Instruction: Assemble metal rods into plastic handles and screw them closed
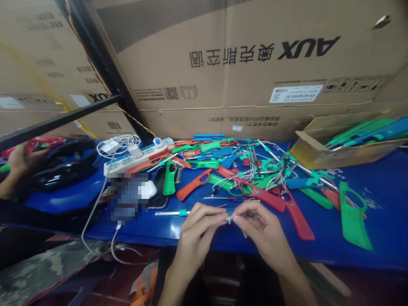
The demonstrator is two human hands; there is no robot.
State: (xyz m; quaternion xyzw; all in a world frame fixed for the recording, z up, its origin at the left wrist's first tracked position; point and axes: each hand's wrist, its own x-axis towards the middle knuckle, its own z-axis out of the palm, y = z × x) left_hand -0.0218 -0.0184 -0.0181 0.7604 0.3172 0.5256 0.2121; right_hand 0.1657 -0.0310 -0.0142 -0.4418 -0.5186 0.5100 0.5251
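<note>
Near the table's front edge, my left hand [201, 223] and my right hand [259, 225] meet with closed fingertips. Between them they pinch a small pale part [228, 219], too small to name. A metal lighter tube [167, 213] with a teal collar runs behind my left fingers; whether the hand touches it cannot be told. Just beyond my hands lies a thin screwdriver [219, 198]. To the right of my right hand is a red lighter handle [298, 216], and an orange lighter handle [194, 185] lies ahead of my left hand.
Many lighter shells and wired metal tubes are heaped along the blue table [140, 231]. A carton [344, 148] of lighters stands at right. At left are a power strip [140, 157], a phone [161, 189] and cables. Another person's hand [22, 163] is at far left. Large cardboard [223, 93] stands behind.
</note>
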